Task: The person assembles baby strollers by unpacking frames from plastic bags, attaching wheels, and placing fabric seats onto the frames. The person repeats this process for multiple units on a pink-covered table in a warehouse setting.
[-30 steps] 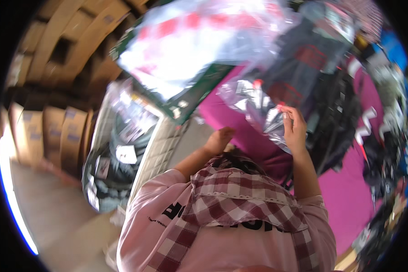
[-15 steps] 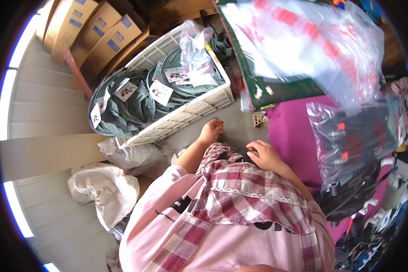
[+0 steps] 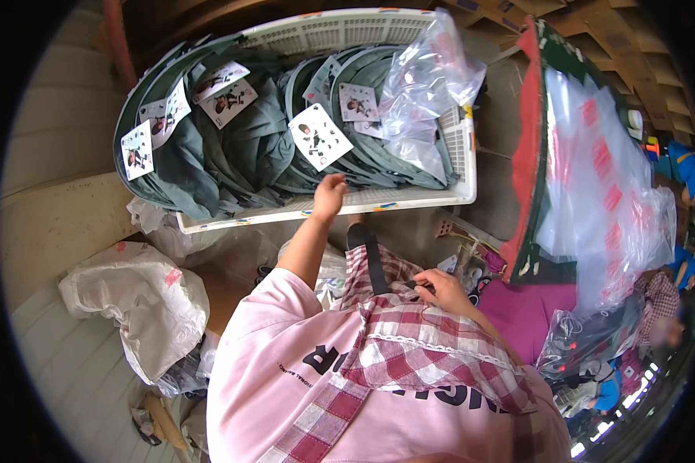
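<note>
My left hand [image 3: 330, 196] reaches forward to the front rim of a white plastic crate [image 3: 409, 200], its fingers loosely bent with nothing visible in them. Packed inside the crate are several grey-green fabric pieces with curved, hoop-like edges [image 3: 264, 158]. White picture cards [image 3: 320, 137] hang on them, one just beyond my left fingertips. Clear plastic bags [image 3: 425, 89] lie over the crate's right end. Close to the checked apron at my waist, my right hand [image 3: 442, 293] is loosely open, thumb and forefinger apart. Its palm side is hidden.
To the right stands a green-topped surface with a red side [image 3: 527, 154], bearing clear printed plastic bags [image 3: 594, 185]. Purple cloth [image 3: 529, 312] and a bagged dark item [image 3: 587, 339] lie nearer me. At the left are a white sack [image 3: 135, 301] and a board [image 3: 69, 212]. Cardboard boxes [image 3: 625, 58] rise behind.
My view has swung left and closer to the crate, which now fills the upper middle. My left hand has moved forward to its rim. My right hand stays near my waist.
</note>
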The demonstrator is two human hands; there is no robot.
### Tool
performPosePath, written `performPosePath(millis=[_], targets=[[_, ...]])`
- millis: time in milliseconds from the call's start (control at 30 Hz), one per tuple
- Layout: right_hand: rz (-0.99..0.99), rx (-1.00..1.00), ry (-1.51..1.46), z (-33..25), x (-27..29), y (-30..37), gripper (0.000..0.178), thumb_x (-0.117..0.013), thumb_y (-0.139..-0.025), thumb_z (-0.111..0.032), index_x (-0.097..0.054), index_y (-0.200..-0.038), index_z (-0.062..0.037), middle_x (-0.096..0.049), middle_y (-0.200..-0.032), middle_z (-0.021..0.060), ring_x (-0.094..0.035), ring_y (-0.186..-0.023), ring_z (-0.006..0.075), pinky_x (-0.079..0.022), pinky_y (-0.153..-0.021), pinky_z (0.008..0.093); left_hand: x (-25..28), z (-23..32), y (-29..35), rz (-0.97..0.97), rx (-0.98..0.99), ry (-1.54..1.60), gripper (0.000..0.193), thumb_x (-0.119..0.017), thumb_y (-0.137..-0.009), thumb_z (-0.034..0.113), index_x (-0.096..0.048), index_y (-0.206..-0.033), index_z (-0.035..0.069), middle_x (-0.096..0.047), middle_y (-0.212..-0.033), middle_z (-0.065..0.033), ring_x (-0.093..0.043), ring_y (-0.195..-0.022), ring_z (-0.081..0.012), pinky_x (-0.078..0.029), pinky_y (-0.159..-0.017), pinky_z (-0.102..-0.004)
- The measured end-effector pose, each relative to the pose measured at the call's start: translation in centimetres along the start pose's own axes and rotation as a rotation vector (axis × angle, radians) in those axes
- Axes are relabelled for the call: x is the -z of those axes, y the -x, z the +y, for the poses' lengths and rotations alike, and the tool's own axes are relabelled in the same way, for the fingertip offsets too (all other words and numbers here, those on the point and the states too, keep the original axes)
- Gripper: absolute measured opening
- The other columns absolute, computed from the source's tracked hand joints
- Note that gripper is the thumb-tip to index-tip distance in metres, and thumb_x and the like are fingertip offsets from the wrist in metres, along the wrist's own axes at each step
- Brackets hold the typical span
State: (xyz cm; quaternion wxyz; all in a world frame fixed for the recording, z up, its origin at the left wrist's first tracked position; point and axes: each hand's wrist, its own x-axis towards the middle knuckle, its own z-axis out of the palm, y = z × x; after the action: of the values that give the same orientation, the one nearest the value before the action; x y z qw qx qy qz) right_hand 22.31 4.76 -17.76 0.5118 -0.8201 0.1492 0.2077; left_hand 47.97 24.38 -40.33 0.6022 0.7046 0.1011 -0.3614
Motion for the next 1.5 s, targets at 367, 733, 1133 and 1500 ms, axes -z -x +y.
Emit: performPosePath(millis=[367,733,1133,1500], targets=[[0.088,-0.249,-0.171,-3.2,0.9,-6.6,0.025,-0.067,-0.088,-0.014,-0.064,-0.110,-0.0022,-0.064,-0.100,0.0140,-0.069,-0.090,0.0247,-0.055,-0.081,0.0337,3.8,0.1,-10.3,0.294,-0.020,-0.375,0.039,-0.063,-0.086,0.012,-0.058,-0.121,-0.004,-0.067,-0.114,-0.0212,-0.065,-0.106,-0.0307,-0.049,-0.093,-0.0379],[0.107,-0.541,-0.292,0.9,-3.3,-3.5,0.028,-0.067,-0.090,-0.021,-0.064,-0.113,-0.0046,-0.066,-0.106,0.0127,-0.069,-0.091,0.0227,-0.054,-0.080,0.0332,-7.8,9.0,-25.1,0.438,-0.313,-0.399,0.072,-0.073,-0.075,0.011,-0.040,-0.133,-0.015,-0.055,-0.125,-0.0311,-0.055,-0.118,-0.0420,-0.043,-0.103,-0.0429],[0.216,-0.677,-0.378,2.5,-4.2,-1.8,0.028,-0.066,-0.090,-0.024,-0.066,-0.111,-0.0062,-0.069,-0.104,0.0108,-0.068,-0.092,0.0225,-0.054,-0.079,0.0338,-4.0,-4.7,-22.5,0.134,0.409,-0.018,0.017,-0.061,-0.089,0.018,-0.057,-0.096,0.003,-0.060,-0.080,-0.0073,-0.056,-0.061,-0.0173,-0.047,-0.053,-0.0310],[0.344,-0.441,-0.542,5.2,-4.2,4.1,0.028,-0.066,-0.091,-0.021,-0.065,-0.111,-0.0023,-0.070,-0.101,0.0117,-0.069,-0.090,0.0195,-0.054,-0.080,0.0321,-12.4,12.0,-6.1,-0.057,-0.293,-0.134,0.019,-0.064,-0.092,0.015,-0.064,-0.090,-0.003,-0.063,-0.074,-0.0039,-0.052,-0.068,-0.0114,-0.044,-0.062,-0.0314]])
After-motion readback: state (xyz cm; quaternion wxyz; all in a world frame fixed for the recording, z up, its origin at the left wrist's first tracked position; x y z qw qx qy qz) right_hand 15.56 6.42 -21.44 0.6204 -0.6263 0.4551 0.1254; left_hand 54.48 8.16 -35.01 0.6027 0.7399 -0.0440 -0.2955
